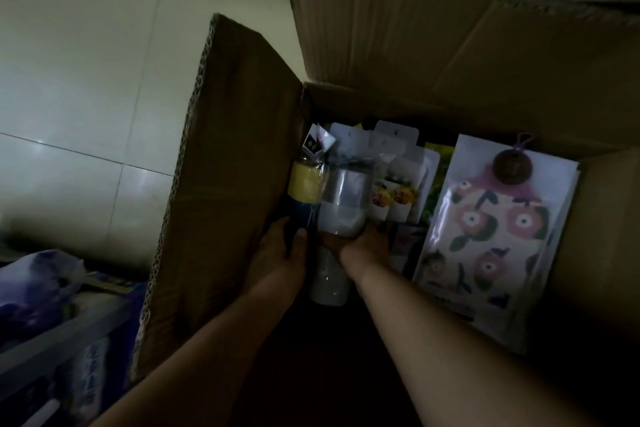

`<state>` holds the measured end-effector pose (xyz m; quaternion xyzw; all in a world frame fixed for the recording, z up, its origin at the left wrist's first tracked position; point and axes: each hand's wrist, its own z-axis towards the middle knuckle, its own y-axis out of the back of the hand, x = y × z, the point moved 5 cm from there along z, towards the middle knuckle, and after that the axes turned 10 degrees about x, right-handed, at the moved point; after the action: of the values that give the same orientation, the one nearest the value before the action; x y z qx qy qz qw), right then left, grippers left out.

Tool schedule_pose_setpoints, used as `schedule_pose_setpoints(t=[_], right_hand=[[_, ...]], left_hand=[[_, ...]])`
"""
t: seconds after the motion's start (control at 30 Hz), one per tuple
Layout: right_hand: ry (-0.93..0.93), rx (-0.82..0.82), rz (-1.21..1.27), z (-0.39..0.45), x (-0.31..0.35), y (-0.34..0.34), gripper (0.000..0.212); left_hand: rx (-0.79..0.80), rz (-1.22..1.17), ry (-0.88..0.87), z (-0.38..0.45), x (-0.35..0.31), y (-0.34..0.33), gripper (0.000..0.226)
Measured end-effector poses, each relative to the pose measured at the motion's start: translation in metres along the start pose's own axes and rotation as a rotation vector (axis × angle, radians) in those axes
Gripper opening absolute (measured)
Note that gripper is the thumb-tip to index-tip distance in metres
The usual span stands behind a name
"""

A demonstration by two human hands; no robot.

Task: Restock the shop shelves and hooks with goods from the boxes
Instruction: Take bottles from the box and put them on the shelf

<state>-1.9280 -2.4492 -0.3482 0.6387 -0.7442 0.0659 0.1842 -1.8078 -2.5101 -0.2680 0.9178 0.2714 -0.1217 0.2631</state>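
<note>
Goods fill the open cardboard box [450, 107], which stands on the pale tiled floor [69, 114]. Inside the box, at its left wall, the left hand [280, 253] is closed around a wrapped bottle with yellow top [306, 184]. Just beside it, the right hand [363, 243] holds from below a clear wrapped bottle [346, 198]; the fingers are hidden under it. Further right in the box stand white hang-tab packets [398, 184], and near the right wall lies a flower-pattern item in plastic bag [495, 229]. The left flap [225, 166] of the box stands upright.
</note>
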Motion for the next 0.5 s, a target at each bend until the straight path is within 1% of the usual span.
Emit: schedule_pose_setpoints(t=[0.1, 0.17, 0.2, 0.3, 0.37, 0.4, 0.43, 0.5], right_hand=[[0.037, -0.027, 0.015, -0.011, 0.005, 0.018, 0.073], [0.102, -0.064, 0.004, -0.026, 0.008, 0.038, 0.068], [0.124, -0.089, -0.004, -0.033, 0.006, 0.051, 0.070], [0.139, -0.144, 0.029, -0.045, -0.007, 0.087, 0.080], [0.130, -0.122, 0.080, -0.044, -0.019, 0.104, 0.083], [0.122, -0.111, 0.101, -0.044, -0.024, 0.110, 0.080], [0.125, -0.094, 0.117, -0.043, -0.029, 0.116, 0.072], [0.144, -0.083, 0.146, -0.040, -0.038, 0.125, 0.055]], left_hand=[[0.002, 0.003, 0.041, 0.002, -0.002, 0.001, 0.045], [0.007, 0.046, 0.074, 0.007, -0.003, -0.002, 0.049], [0.003, 0.057, 0.084, 0.010, -0.003, -0.004, 0.054], [-0.022, 0.033, 0.131, 0.019, -0.004, -0.018, 0.078], [-0.052, 0.084, 0.184, 0.024, -0.006, -0.030, 0.097], [-0.068, 0.122, 0.204, 0.025, -0.008, -0.035, 0.103], [-0.090, 0.152, 0.216, 0.026, -0.008, -0.039, 0.106], [-0.149, 0.197, 0.204, 0.030, -0.005, -0.044, 0.107]])
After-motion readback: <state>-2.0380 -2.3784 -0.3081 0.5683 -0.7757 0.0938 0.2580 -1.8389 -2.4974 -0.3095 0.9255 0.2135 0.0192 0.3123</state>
